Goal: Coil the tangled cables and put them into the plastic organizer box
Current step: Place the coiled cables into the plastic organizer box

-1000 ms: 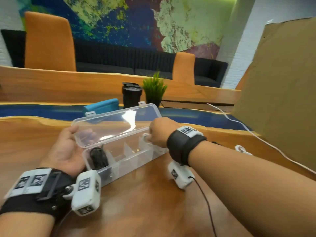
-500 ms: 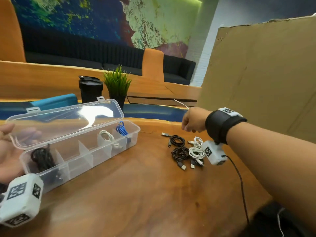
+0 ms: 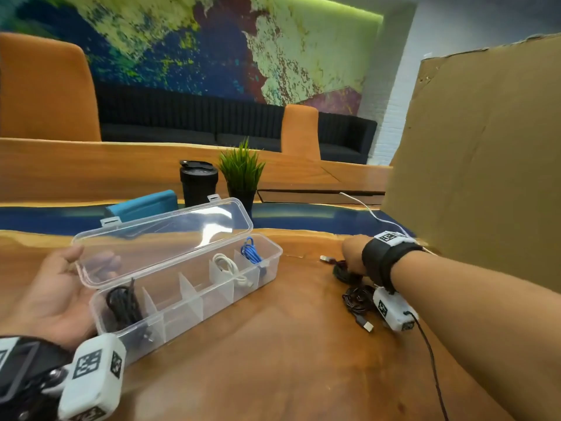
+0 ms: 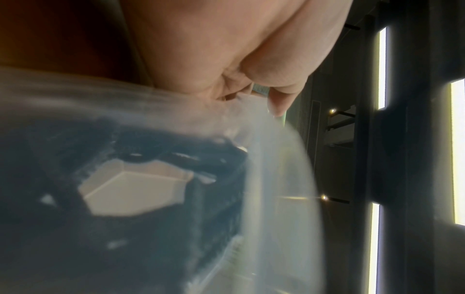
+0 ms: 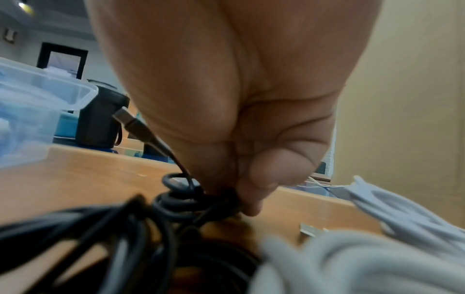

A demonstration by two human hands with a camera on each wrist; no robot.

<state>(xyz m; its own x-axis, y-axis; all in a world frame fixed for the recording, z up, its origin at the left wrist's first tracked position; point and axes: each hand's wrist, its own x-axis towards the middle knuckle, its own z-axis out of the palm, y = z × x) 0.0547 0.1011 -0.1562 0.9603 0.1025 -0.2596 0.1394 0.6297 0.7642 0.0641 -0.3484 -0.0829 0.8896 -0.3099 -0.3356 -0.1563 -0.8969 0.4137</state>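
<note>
The clear organizer box (image 3: 268, 268) lies on the wooden table with its lid (image 3: 164, 238) raised. A black coil (image 3: 123, 305) fills its left compartment, a white coil (image 3: 227, 267) and a blue coil (image 3: 251, 253) sit near its right end. My left hand (image 3: 60, 287) rests behind the lid with straight fingers, propping it up; the left wrist view shows the hand (image 4: 251, 89) at the plastic edge (image 4: 289, 139). My right hand (image 3: 346, 267) is at the cable pile on the right. There it (image 5: 236, 199) pinches a coiled black cable (image 5: 176, 202). White cables (image 5: 377, 258) lie beside it.
Another black cable (image 3: 358, 300) with a USB plug lies by my right wrist. A black cup (image 3: 198, 183), a small plant (image 3: 241, 171) and a teal case (image 3: 141, 205) stand behind the box. A cardboard sheet (image 3: 485, 177) walls off the right side.
My right hand left the box, swung right to the cable pile and dropped onto a black coil, which it now pinches. The left hand stays at the lid.
</note>
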